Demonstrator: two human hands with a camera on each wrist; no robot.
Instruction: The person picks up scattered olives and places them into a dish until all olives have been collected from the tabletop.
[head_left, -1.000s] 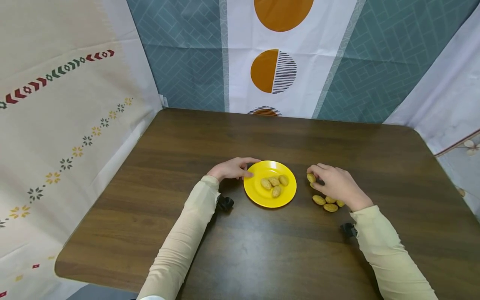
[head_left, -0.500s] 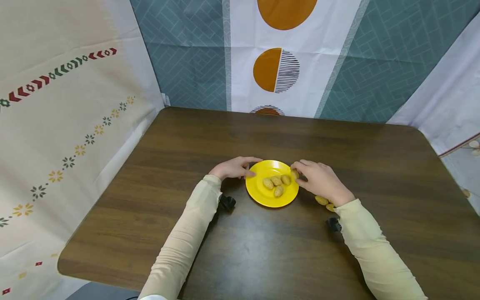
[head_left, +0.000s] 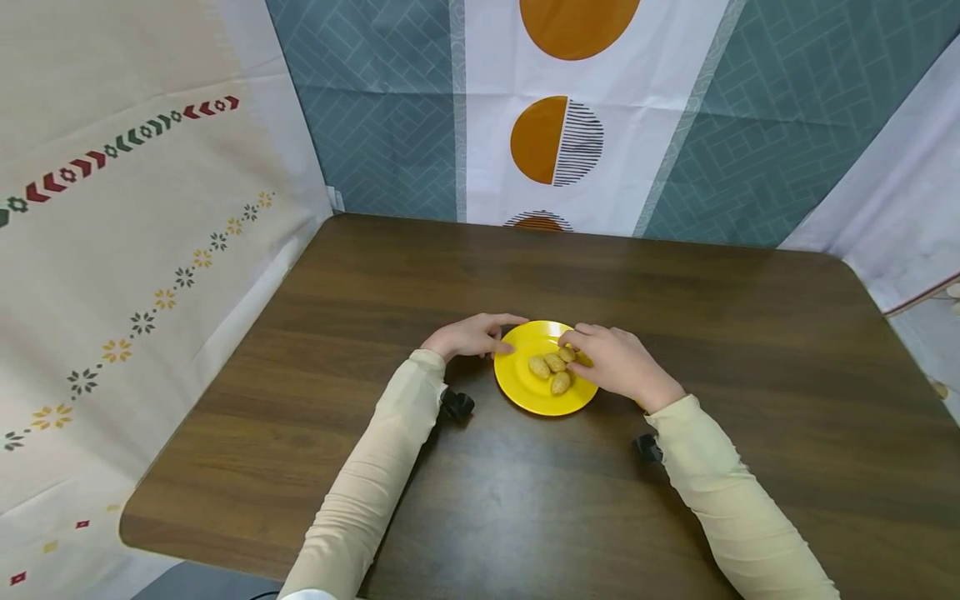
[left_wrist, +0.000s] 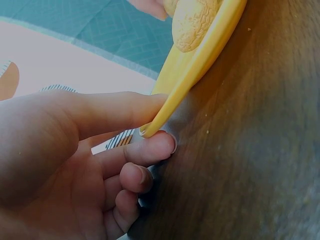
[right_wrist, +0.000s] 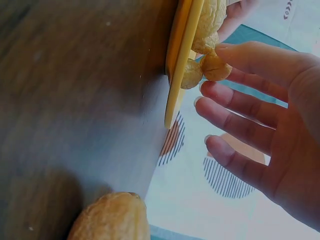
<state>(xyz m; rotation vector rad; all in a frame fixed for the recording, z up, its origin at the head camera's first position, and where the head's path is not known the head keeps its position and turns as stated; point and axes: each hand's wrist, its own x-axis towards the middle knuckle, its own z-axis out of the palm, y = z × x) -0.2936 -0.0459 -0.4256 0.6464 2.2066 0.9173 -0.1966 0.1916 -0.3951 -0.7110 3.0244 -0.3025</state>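
Observation:
A yellow plate (head_left: 525,393) lies on the table with several wrinkled yellow-brown oval pieces (head_left: 538,367) on it; they resemble nuts in the shell. My left hand (head_left: 474,336) pinches the plate's left rim, thumb on top and a finger underneath, as the left wrist view shows. Above the plate's right side, my right hand (head_left: 617,360) holds another oval piece (right_wrist: 216,67) between thumb and index finger. Its other fingers are spread loosely. The held piece is close against others on the plate; whether it touches the plate surface I cannot tell.
Another oval piece (right_wrist: 112,220) rests on the table right of the plate, near the right wrist; in the head view the right arm hides most of that spot. The brown wooden table (head_left: 420,267) extends around both arms. Patterned cloths (head_left: 390,108) hang behind and beside it.
My right hand has moved left from the loose pieces on the table to over the plate, bringing one piece along. The left hand has kept its hold on the rim.

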